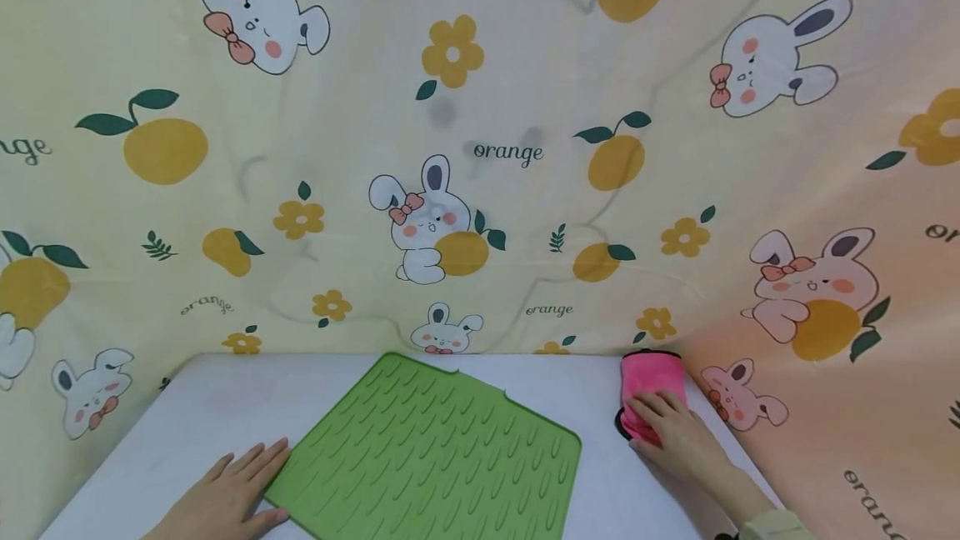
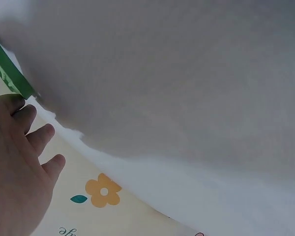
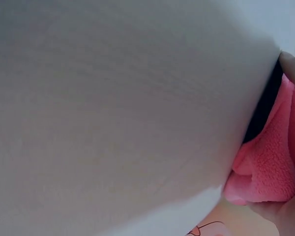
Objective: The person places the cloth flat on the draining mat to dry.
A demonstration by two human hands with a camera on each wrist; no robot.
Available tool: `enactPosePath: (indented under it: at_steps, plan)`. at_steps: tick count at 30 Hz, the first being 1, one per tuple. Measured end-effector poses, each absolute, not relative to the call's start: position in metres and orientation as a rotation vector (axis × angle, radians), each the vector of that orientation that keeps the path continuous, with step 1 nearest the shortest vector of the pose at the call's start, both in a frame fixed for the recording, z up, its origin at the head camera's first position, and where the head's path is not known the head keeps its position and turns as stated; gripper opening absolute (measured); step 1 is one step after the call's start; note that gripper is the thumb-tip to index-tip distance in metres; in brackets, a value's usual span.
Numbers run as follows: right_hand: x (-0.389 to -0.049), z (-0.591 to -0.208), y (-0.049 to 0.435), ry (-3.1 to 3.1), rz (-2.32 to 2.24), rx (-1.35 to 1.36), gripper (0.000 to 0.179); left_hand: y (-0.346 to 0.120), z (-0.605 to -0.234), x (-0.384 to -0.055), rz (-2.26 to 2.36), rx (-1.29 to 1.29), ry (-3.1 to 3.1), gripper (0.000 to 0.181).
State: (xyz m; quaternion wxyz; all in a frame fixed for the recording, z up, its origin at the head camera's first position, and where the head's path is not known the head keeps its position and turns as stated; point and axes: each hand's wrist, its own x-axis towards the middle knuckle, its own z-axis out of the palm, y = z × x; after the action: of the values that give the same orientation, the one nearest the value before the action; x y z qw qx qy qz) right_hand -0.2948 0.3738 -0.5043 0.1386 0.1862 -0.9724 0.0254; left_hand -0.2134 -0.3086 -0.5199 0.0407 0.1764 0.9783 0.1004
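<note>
A green silicone mat with raised slanted ridges lies on the white table, its corner pointing at my left hand. That hand lies flat at the mat's left corner, fingers extended along the edge and thumb on the other side of it. In the left wrist view the green edge shows beside the fingertips. At the right, my right hand grips a pink plush cloth with black trim. The right wrist view has the cloth bunched between thumb and fingers.
The white table ends against a hanging cream sheet printed with rabbits, oranges and flowers. The sheet also drapes along both sides. The pink cloth sits near the table's right back corner.
</note>
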Motion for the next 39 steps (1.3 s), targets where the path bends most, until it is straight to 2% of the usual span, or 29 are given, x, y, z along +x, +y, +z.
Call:
enactPosePath:
  at_steps: [14,24,39]
  plan:
    - [-0.299,-0.506,0.371,-2.772,0.032,0.552,0.04,-0.31,-0.521,-0.212,0.302,0.593,3.037,0.09]
    - [-0.303,-0.502,0.372,-2.726,0.101,0.539,0.036,-0.31,-0.522,-0.212,0.283,0.595,3.043,0.091]
    - [-0.287,-0.491,0.369,-2.47,0.307,0.502,0.035,-0.305,-0.516,-0.21,0.264,0.542,3.016,0.093]
